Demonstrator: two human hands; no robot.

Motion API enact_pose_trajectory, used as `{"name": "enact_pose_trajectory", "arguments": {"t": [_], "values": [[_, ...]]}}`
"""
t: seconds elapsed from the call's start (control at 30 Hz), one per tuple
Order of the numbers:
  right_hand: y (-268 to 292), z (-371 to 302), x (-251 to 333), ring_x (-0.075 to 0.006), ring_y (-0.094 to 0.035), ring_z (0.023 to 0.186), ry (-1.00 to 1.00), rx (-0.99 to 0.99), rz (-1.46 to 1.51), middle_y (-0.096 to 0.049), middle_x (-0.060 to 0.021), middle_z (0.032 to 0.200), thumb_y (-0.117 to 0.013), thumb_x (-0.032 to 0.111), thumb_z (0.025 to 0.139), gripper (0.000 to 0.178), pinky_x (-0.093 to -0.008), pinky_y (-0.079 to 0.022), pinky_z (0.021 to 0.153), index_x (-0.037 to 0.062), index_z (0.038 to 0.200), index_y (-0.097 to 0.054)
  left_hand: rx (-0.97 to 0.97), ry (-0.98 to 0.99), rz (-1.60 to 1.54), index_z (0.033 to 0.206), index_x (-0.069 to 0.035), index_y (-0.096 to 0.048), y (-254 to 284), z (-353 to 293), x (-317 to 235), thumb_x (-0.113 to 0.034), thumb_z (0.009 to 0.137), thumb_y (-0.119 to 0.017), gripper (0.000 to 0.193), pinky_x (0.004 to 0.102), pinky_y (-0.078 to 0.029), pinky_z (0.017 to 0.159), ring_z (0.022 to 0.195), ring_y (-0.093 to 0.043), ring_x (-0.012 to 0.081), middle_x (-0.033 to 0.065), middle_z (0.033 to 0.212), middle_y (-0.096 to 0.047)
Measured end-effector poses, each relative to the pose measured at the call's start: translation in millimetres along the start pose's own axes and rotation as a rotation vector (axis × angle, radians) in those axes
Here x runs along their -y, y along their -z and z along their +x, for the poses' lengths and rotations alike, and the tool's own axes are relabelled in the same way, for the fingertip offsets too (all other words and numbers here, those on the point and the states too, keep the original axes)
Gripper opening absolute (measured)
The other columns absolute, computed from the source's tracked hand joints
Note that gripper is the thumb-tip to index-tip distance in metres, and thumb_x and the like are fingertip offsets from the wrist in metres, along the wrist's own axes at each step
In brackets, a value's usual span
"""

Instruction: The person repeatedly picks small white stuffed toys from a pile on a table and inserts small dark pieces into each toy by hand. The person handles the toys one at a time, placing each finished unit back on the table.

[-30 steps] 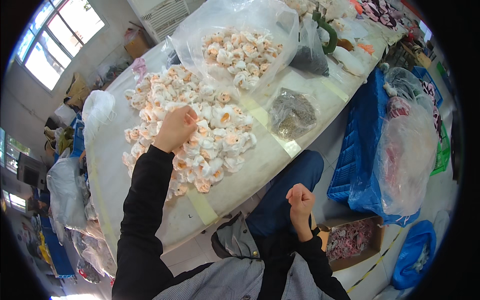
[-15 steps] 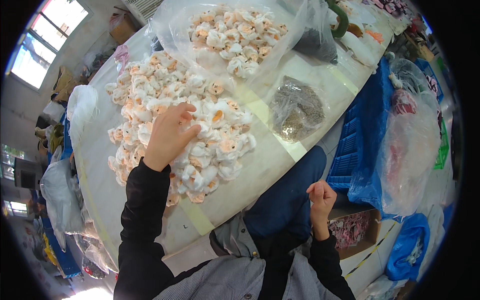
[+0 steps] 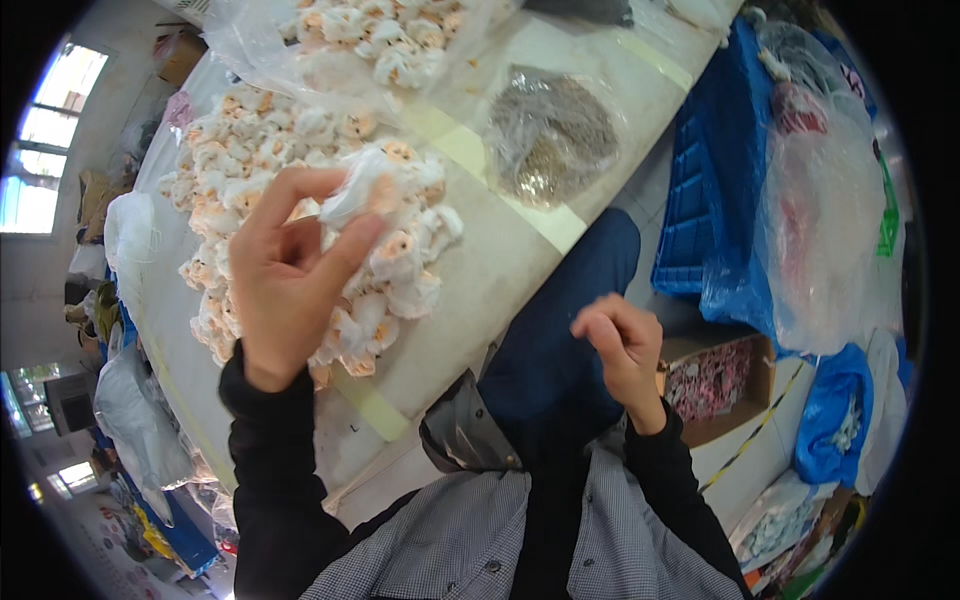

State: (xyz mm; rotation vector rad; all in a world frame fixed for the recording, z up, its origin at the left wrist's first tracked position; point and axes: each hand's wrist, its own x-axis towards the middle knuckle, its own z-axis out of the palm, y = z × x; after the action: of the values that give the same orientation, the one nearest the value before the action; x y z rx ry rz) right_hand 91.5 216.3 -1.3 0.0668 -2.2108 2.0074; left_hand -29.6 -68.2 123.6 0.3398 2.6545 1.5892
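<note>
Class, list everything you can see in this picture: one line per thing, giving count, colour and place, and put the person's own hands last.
small plush toys: many, white and peach, heaped on the table
picked-up plush toy: one, white and peach, pinched in the left hand above the heap
table: one, pale, running across the upper left
clear bag of plush toys: one, at the table's far end
clear bag of small dark parts: one, grey-brown, on the table to the right of the heap
blue crate: one, on the floor right of the table
large clear bag: one, pinkish contents, beside the crate
cardboard box: one, brown, patterned contents, by the right hand
left hand: holding the toy
right hand: loosely closed over the lap, contents unclear
</note>
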Motion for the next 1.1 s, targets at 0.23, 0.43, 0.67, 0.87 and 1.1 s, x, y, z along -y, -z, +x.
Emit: {"name": "enact_pose_trajectory", "arguments": {"t": [0.23,0.43,0.67,0.87,1.1], "values": [[-34,59,13,-0.0132,-0.058,0.08,-0.043,-0.113,0.143,-0.066,-0.0069,0.102,-0.078,0.019,0.095,0.042,-0.0274,-0.049,0.071,0.0,0.13,-0.066,0.309,0.251,-0.828,0.122,0.001,-0.061,-125,0,41,-0.012,0.103,-0.071,0.025,0.0211,-0.056,0.077,0.09,-0.068,0.007,0.0056,0.111,-0.07],[-15,50,13,-0.0084,-0.06,0.089,-0.171,-0.07,0.177,-0.067,-0.0035,0.107,-0.074,0.015,0.1,0.035,-0.0248,-0.051,0.075,-0.0004,0.13,-0.065,0.306,0.208,-0.859,0.122,0.003,-0.058,-143,-7,57,-0.013,0.105,-0.069,0.026,0.0205,-0.053,0.078,0.093,-0.066,0.0071,0.0071,0.109,-0.07],[-21,48,20,-0.0086,-0.062,0.086,-0.166,-0.08,0.051,-0.069,-0.0042,0.106,-0.069,0.015,0.104,0.029,-0.0239,-0.051,0.075,-0.0007,0.128,-0.066,0.398,0.257,-1.081,0.119,-0.002,-0.053,-136,-9,80,-0.016,0.106,-0.069,0.024,0.0197,-0.047,0.069,0.084,-0.06,0.0041,0.0026,0.101,-0.066],[-28,49,27,-0.0074,-0.064,0.082,-0.368,-0.05,0.113,-0.071,-0.0046,0.104,-0.069,0.01,0.102,0.027,-0.0227,-0.051,0.068,-0.0014,0.126,-0.066,0.307,0.22,-1.097,0.127,-0.002,-0.05,-143,-10,73,-0.01,0.105,-0.067,0.029,0.0243,-0.053,0.083,0.1,-0.063,0.0088,0.0073,0.111,-0.063],[-22,50,2,-0.0055,-0.058,0.075,-0.241,-0.112,0.062,-0.06,-0.0011,0.095,-0.066,0.003,0.102,0.018,-0.0211,-0.046,0.063,-0.0031,0.118,-0.068,0.358,0.17,-1.028,0.143,-0.004,-0.039,-147,-8,74,-0.002,0.101,-0.066,0.05,0.0258,-0.054,0.088,0.11,-0.065,0.0126,0.0132,0.125,-0.062]]}}
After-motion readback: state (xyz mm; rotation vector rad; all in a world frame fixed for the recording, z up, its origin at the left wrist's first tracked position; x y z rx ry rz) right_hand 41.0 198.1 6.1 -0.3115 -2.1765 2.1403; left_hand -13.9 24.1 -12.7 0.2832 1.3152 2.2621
